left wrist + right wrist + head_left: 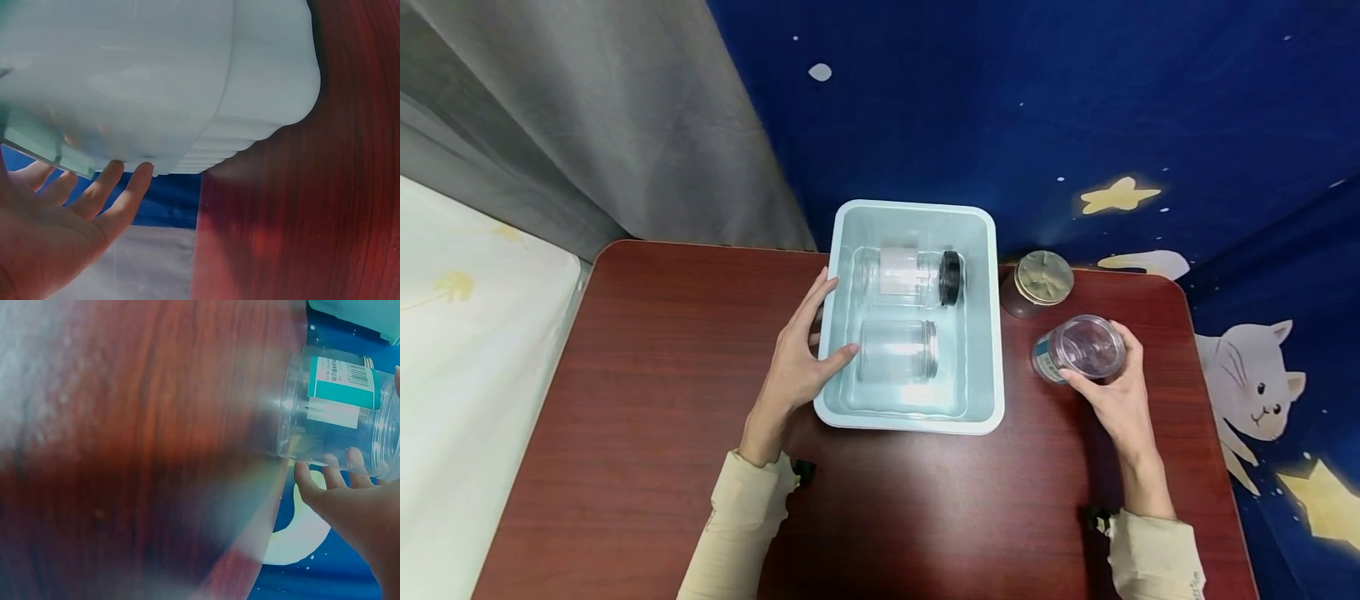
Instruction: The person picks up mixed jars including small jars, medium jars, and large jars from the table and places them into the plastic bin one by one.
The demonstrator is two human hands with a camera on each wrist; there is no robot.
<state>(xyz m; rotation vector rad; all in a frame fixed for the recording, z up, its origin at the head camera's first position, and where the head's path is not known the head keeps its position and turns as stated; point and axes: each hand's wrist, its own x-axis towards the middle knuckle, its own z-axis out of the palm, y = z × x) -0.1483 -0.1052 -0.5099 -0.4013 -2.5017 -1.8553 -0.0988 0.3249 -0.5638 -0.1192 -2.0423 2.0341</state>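
Observation:
My right hand (1120,400) grips a clear plastic jar (1088,346) with a teal and white label, right of the bin. In the right wrist view, its fingers curve around the jar (331,440) near the mouth end. My left hand (797,358) is at the left side of a pale blue bin (917,423). Its thumb reaches over the rim while the other fingers stay fairly straight along the outer wall, as the left wrist view shows. Inside the bin lie a clear jar with a black lid (950,278) and a lidless clear jar (895,351), both on their sides.
Behind the held jar, close to the table's back edge, stands a jar with a gold-coloured lid (1043,277). The dark red wooden table (662,400) backs onto a blue star-patterned curtain (970,108) and a grey curtain (625,117).

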